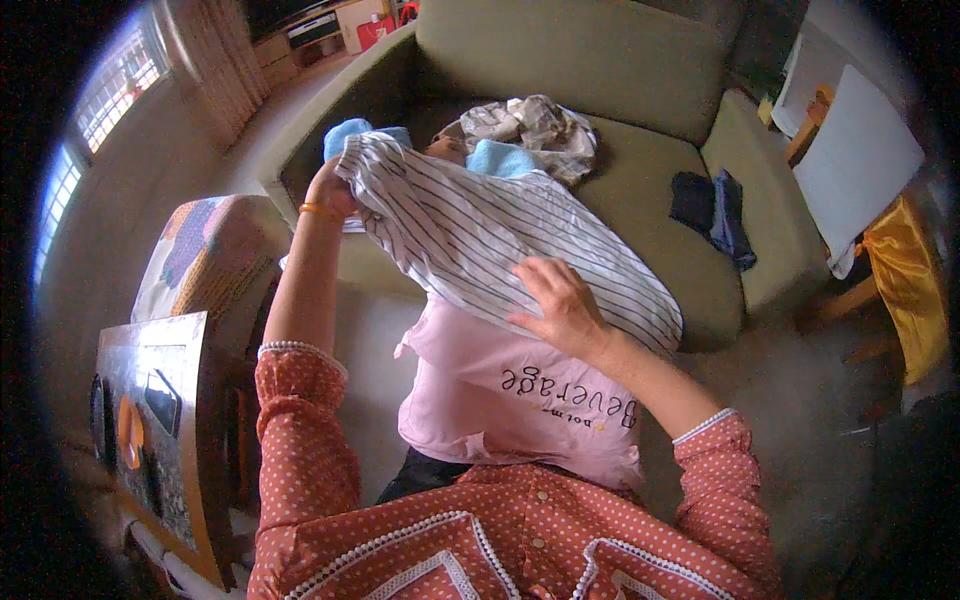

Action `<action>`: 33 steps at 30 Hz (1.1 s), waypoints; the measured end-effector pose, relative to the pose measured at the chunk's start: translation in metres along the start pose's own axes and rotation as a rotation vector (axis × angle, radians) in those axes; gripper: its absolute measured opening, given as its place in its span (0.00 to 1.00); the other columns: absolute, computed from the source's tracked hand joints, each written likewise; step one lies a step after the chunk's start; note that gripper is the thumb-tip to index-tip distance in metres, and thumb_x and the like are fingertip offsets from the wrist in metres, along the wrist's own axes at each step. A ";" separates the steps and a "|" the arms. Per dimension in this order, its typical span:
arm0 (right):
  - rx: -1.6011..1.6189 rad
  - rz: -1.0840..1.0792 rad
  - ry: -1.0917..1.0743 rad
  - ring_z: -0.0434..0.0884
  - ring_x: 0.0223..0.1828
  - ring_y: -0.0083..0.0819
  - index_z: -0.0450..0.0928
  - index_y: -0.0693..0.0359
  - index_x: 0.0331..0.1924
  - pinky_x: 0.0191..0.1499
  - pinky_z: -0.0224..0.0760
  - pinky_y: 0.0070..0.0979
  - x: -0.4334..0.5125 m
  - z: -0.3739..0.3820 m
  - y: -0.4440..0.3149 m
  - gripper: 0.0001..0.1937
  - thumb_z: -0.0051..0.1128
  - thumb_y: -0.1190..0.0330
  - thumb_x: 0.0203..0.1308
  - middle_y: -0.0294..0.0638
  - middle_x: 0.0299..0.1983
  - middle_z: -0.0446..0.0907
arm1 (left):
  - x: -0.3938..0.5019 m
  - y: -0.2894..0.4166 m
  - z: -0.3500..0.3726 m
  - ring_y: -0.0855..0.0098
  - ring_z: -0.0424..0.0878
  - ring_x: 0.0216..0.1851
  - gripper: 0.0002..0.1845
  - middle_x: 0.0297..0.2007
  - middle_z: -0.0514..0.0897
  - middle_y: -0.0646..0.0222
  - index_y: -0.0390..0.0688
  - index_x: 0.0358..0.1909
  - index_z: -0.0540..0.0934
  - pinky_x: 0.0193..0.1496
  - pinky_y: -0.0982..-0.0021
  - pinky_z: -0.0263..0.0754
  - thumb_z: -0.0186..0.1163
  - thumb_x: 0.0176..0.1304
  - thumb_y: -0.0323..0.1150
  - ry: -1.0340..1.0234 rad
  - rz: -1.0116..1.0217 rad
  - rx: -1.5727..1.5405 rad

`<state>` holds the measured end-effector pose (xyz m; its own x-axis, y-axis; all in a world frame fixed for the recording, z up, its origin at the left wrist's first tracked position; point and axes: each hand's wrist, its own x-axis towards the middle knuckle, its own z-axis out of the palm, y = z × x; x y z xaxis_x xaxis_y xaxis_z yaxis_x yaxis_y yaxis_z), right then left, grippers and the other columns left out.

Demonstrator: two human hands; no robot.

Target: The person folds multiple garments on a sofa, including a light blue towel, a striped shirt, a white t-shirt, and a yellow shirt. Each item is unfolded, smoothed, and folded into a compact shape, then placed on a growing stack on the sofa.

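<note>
A white garment with dark stripes (pixel 480 217) stretches out in front of me, its gathered elastic edge at the upper left. My left hand (pixel 335 189) grips it by that gathered end; some fingers are hidden behind the cloth. On the lower part of the striped cloth rests my right hand (pixel 559 307), fingers spread and palm down. Under it, across my lap, lies a pink cloth item (pixel 480 390) bearing printed writing. Light blue cloth (pixel 504 159) shows just beyond the striped garment, with more of it behind my left hand.
An olive-green sofa (pixel 570 60) stands ahead, with a crumpled patterned cloth (pixel 525 124) on its seat. Dark folded clothes (pixel 712 214) lie at its right side. At left are a patchwork-covered seat (pixel 202 255) and a table (pixel 199 375) with a phone (pixel 163 401) and an orange tape-like ring (pixel 130 431).
</note>
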<state>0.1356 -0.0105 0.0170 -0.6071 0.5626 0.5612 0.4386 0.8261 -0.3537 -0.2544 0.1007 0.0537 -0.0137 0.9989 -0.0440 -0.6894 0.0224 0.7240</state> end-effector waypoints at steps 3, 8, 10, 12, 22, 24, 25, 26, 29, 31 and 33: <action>-0.106 0.049 -0.104 0.68 0.55 0.47 0.71 0.62 0.53 0.57 0.63 0.38 -0.011 0.018 0.003 0.28 0.67 0.63 0.46 0.48 0.56 0.67 | -0.013 0.005 -0.008 0.57 0.77 0.51 0.27 0.51 0.79 0.58 0.36 0.54 0.73 0.59 0.53 0.67 0.53 0.65 0.50 0.052 -0.011 0.015; -0.087 0.020 -0.076 0.67 0.57 0.49 0.71 0.62 0.51 0.58 0.62 0.39 -0.028 0.018 -0.001 0.26 0.67 0.64 0.47 0.52 0.57 0.66 | -0.068 -0.036 -0.018 0.64 0.76 0.49 0.33 0.51 0.77 0.62 0.43 0.55 0.70 0.49 0.59 0.71 0.50 0.62 0.61 0.286 0.146 0.340; -0.117 0.011 -0.059 0.67 0.58 0.49 0.72 0.63 0.49 0.58 0.61 0.40 -0.043 0.008 -0.006 0.24 0.67 0.65 0.47 0.53 0.58 0.66 | -0.099 -0.062 -0.001 0.68 0.75 0.45 0.31 0.47 0.75 0.66 0.47 0.55 0.68 0.45 0.61 0.70 0.56 0.58 0.59 0.508 0.081 0.477; -0.164 0.019 -0.024 0.68 0.57 0.50 0.73 0.64 0.46 0.58 0.61 0.41 -0.062 -0.007 -0.010 0.21 0.66 0.67 0.47 0.53 0.57 0.66 | -0.116 -0.081 -0.004 0.71 0.73 0.41 0.33 0.40 0.73 0.69 0.48 0.54 0.64 0.42 0.63 0.68 0.62 0.55 0.57 0.522 0.040 0.455; -0.228 0.405 0.245 0.73 0.49 0.48 0.73 0.65 0.45 0.48 0.69 0.36 -0.181 -0.038 0.005 0.14 0.55 0.81 0.53 0.54 0.56 0.67 | -0.118 -0.128 -0.028 0.73 0.77 0.39 0.13 0.41 0.79 0.72 0.43 0.46 0.73 0.41 0.71 0.72 0.53 0.58 0.24 0.296 0.220 0.287; -0.160 0.474 0.228 0.72 0.52 0.48 0.73 0.65 0.45 0.51 0.69 0.36 -0.191 -0.035 0.009 0.14 0.54 0.81 0.53 0.53 0.56 0.67 | -0.118 -0.112 -0.025 0.74 0.77 0.38 0.12 0.40 0.79 0.72 0.42 0.45 0.75 0.41 0.72 0.72 0.51 0.58 0.24 0.361 0.283 0.253; -0.126 0.509 0.221 0.72 0.53 0.48 0.73 0.65 0.45 0.53 0.69 0.36 -0.197 -0.032 0.012 0.13 0.54 0.81 0.53 0.53 0.56 0.66 | -0.116 -0.104 -0.028 0.74 0.77 0.38 0.12 0.39 0.79 0.72 0.41 0.44 0.75 0.40 0.73 0.72 0.50 0.58 0.25 0.403 0.323 0.231; -0.115 0.510 0.241 0.72 0.53 0.49 0.72 0.64 0.47 0.54 0.68 0.37 -0.200 -0.029 0.017 0.15 0.53 0.81 0.54 0.53 0.56 0.66 | -0.112 -0.095 -0.033 0.74 0.77 0.37 0.11 0.37 0.79 0.72 0.41 0.44 0.75 0.41 0.74 0.71 0.51 0.58 0.26 0.377 0.359 0.260; -0.226 0.476 0.222 0.71 0.54 0.50 0.71 0.64 0.49 0.55 0.67 0.38 -0.207 -0.023 0.035 0.18 0.54 0.82 0.53 0.54 0.56 0.66 | -0.113 -0.075 -0.024 0.74 0.77 0.39 0.10 0.39 0.79 0.70 0.40 0.43 0.76 0.45 0.74 0.70 0.52 0.61 0.27 0.318 0.491 0.294; -0.152 0.576 0.238 0.67 0.58 0.55 0.71 0.65 0.50 0.60 0.62 0.36 -0.220 -0.014 0.051 0.17 0.50 0.82 0.54 0.58 0.59 0.63 | -0.112 -0.074 -0.017 0.73 0.77 0.41 0.18 0.40 0.79 0.69 0.43 0.53 0.70 0.47 0.72 0.71 0.52 0.60 0.24 0.468 0.498 0.358; -0.115 0.677 0.313 0.66 0.58 0.55 0.70 0.65 0.51 0.61 0.61 0.37 -0.230 -0.002 0.064 0.17 0.50 0.81 0.55 0.58 0.59 0.63 | -0.103 -0.077 -0.031 0.72 0.77 0.42 0.23 0.40 0.79 0.70 0.45 0.58 0.66 0.48 0.71 0.70 0.52 0.60 0.23 0.540 0.515 0.418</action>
<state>0.3045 -0.0875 -0.1331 0.0288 0.8967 0.4416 0.7259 0.2850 -0.6260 -0.2225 -0.0047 -0.0190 -0.6680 0.7352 0.1153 -0.1799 -0.3099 0.9336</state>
